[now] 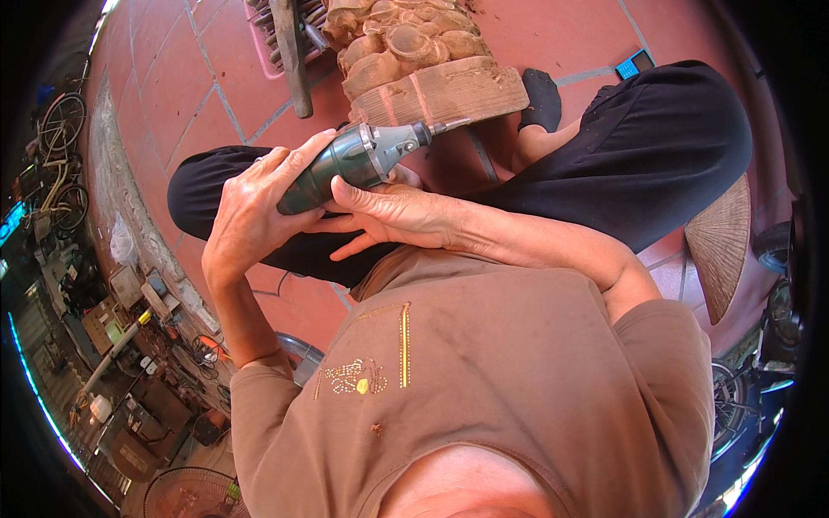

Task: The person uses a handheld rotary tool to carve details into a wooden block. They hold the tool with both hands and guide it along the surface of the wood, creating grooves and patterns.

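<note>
A green rotary tool [332, 173] sits just above the middle of the frame, tilted so that its metal nose and thin bit [451, 125] point up and to the right. The left hand [259, 194] is wrapped around the tool's rear end, its fingers curled over the casing. The right hand [401, 211] comes in from the right, its thumb lying against the underside of the casing and some fingers stretched loosely leftward below it; the rest are partly hidden, so I cannot tell how firmly it grips.

At the top centre lies a carved wooden block [440, 93], with rounded shapes above a flat base. The bit's tip is right by the base's lower edge; whether it touches, I cannot tell. To the left, a dark wooden bar [291, 60] lies beside a pink basket [263, 52] of tools. A small blue device [635, 65] rests on the red tiles [579, 34] at the upper right, near the person's bent knee in black trousers [665, 155].
</note>
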Demonstrator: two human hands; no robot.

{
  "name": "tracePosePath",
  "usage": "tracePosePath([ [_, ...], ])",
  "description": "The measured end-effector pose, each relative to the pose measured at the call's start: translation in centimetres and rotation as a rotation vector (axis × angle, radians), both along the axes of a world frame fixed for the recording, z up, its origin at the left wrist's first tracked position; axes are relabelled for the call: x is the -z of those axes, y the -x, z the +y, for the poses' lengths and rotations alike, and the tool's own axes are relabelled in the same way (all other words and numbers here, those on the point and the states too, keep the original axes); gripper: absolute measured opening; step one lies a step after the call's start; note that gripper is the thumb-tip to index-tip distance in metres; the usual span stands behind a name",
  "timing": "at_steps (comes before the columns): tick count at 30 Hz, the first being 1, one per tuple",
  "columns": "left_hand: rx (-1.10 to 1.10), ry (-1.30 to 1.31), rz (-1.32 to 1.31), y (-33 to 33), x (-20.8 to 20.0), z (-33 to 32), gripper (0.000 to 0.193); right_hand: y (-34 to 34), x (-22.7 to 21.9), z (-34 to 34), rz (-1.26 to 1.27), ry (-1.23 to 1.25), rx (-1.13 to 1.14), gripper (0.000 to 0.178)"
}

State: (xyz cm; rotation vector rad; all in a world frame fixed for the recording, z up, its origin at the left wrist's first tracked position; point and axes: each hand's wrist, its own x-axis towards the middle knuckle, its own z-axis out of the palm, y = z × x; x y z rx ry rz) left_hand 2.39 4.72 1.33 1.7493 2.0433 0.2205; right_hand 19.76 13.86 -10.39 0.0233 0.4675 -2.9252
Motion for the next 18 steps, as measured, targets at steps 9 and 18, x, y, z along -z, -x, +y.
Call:
tracePosePath([
  [9, 0.001, 0.001, -0.004, 0.04, 0.12, 0.09, 0.087, -0.04, 0.06, 0.11, 0.002, 0.001, -0.005, 0.090],
  [18, -0.002, -0.007, -0.004, -0.03, 0.27, 0.03, 0.088, -0.17, -0.22, 0.28, -0.004, -0.016, 0.009, 0.088],
])
